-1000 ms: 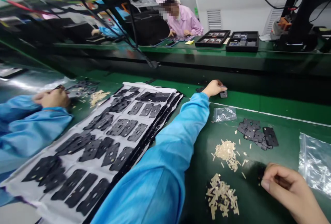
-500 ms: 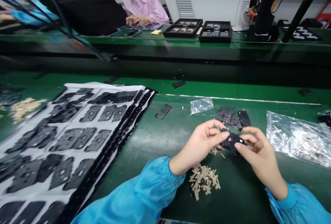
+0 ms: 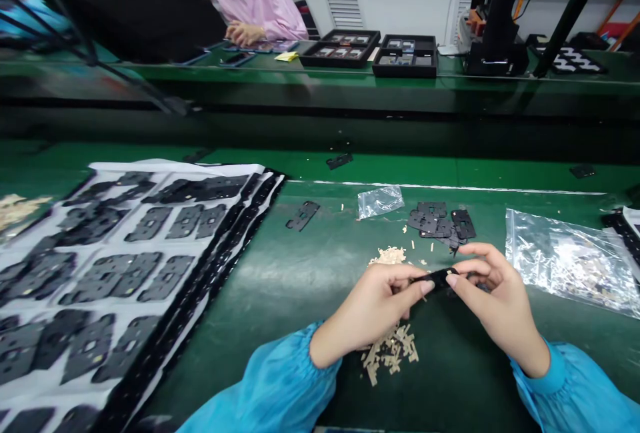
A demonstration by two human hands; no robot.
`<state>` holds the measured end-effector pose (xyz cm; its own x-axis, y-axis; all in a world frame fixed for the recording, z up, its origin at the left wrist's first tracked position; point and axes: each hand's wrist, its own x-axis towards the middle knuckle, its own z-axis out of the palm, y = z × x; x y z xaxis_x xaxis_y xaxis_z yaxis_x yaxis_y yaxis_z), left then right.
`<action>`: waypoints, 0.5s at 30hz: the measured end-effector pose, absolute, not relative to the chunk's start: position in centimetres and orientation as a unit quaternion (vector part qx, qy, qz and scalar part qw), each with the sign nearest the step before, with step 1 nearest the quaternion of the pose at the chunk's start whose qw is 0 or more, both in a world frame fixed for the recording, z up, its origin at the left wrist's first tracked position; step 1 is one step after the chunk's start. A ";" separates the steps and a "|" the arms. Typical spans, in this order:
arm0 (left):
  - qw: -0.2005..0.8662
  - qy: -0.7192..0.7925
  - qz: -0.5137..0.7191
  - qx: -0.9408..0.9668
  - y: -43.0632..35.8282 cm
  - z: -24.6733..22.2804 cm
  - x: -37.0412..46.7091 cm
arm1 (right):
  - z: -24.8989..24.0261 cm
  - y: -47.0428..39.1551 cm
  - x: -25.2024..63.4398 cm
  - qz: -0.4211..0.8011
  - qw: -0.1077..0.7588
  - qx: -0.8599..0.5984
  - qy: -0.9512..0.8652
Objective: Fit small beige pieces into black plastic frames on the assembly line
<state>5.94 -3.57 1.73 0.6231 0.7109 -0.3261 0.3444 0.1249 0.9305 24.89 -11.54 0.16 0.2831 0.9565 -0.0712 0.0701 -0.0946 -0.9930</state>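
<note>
A small black plate (image 3: 436,280) is held between my two hands, tilted so that it shows nearly edge-on. My left hand (image 3: 377,303) pinches its left end between thumb and fingers. On the right end, my right hand (image 3: 493,296) grips with thumb and curled fingers. Just below lies a pile of small beige pieces (image 3: 393,352), partly behind my left hand. Another beige pile (image 3: 390,256) sits beyond my left hand. A cluster of flat black plates (image 3: 433,220) rests on the green table (image 3: 280,300) past my hands.
Layered white sheets with rows of black plates (image 3: 173,276) cover the left side. Clear bags lie at the right (image 3: 565,263) and beyond my hands (image 3: 381,202). A loose plate (image 3: 303,216) is near the sheets. Across the bench are black trays (image 3: 405,56) and a person in pink (image 3: 260,0).
The black plate has tilted from showing its face to nearly edge-on. My left hand has moved slightly left and down, uncovering more of the far beige pile. The whole view has shifted a little.
</note>
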 end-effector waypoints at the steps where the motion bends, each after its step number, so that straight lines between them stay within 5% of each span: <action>1: 0.638 0.416 0.173 0.624 -3.5 1.5 6.0 | 0.1 -11.6 24.9 0.398 0.520 -0.610 -0.446; 7: 0.746 0.403 0.265 0.460 -3.2 0.8 6.4 | 0.3 -12.2 24.6 0.189 0.497 -0.552 -0.642; 15: 0.680 0.406 0.311 0.526 -3.1 0.8 5.8 | 0.0 -12.2 24.5 0.343 0.550 -0.604 -0.463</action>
<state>5.84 -3.14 0.77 0.4766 0.8496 -0.2257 0.0055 0.2539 0.9672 24.45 -12.19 0.04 0.3354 0.9372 0.0958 0.1822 0.0352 -0.9826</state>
